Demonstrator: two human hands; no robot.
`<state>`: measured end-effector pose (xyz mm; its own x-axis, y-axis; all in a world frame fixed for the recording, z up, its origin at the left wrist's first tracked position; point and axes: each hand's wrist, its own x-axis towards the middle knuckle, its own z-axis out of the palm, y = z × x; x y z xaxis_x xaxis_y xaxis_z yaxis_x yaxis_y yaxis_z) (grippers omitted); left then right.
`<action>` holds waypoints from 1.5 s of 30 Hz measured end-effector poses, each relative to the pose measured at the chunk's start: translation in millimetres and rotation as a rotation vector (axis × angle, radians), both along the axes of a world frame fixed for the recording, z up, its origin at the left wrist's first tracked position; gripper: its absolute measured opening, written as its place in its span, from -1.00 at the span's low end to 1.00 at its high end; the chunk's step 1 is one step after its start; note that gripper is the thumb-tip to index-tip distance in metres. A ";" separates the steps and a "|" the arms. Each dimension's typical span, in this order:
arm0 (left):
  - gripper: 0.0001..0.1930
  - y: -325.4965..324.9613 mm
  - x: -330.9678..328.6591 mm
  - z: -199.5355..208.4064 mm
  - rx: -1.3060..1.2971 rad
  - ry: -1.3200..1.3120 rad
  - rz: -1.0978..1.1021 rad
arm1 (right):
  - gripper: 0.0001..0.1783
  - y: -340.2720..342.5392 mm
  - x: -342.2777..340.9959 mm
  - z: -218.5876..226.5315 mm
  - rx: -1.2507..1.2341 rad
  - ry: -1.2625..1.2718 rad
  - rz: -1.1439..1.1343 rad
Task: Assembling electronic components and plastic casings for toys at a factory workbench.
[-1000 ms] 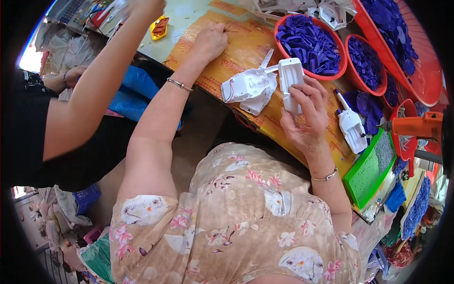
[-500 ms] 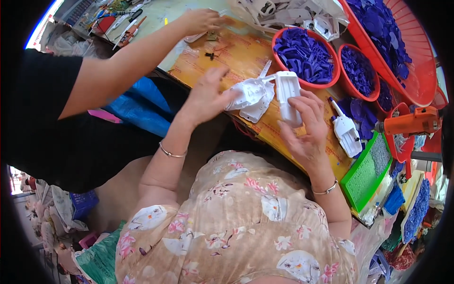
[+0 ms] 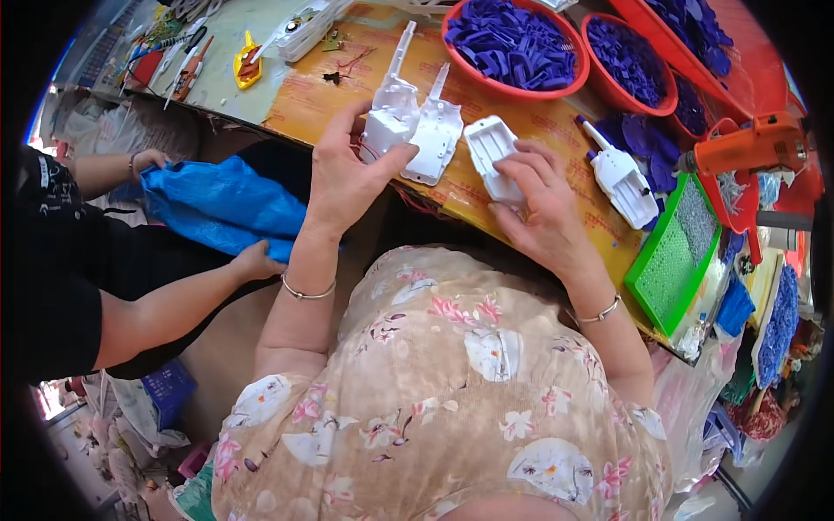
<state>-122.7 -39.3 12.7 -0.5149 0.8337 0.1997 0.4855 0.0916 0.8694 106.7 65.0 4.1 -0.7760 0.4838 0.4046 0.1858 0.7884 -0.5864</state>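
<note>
My left hand point(image 3: 349, 169) grips a white plastic housing half point(image 3: 393, 111) between thumb and fingers, its narrow stem pointing away from me. Against its right side lies a second white housing half point(image 3: 435, 139), open face up, also with a stem. In my right hand point(image 3: 543, 187) is a white ribbed rectangular cover point(image 3: 492, 149), held by its right side with the fingers over its face. Farther right, a white stemmed housing point(image 3: 622, 187) with a dark tip rests on the table.
Red baskets of purple plastic parts point(image 3: 512, 48) line the far right. An orange power screwdriver point(image 3: 749, 146) hangs over a green tray of small metal pieces point(image 3: 673, 256). Yellow-handled tool point(image 3: 248, 65) lies far left. A co-worker's hands hold a blue bag point(image 3: 221, 204).
The co-worker's arm has left the table, and both their hands now hold the blue bag. My left hand has turned the housing halves upright, stems away. The cover has tilted in my right hand.
</note>
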 end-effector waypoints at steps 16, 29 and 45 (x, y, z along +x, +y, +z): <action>-0.37 -7.2 26.1 9.7 -0.002 -0.081 -0.020 | -0.51 -17.0 16.2 12.5 0.223 -0.247 -0.182; -0.35 3.5 73.5 15.0 0.079 0.267 -0.190 | -0.72 -27.5 4.9 11.0 -1.062 0.419 0.014; -0.50 14.8 98.5 15.5 0.080 -0.845 -0.519 | -0.67 -18.9 27.3 9.6 0.219 0.300 -0.229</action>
<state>-24.2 -24.5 28.2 -0.0887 0.9961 0.0010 -0.3333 -0.0307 0.9423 134.1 46.1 13.8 -0.4909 0.5079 0.7078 0.2176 0.8582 -0.4649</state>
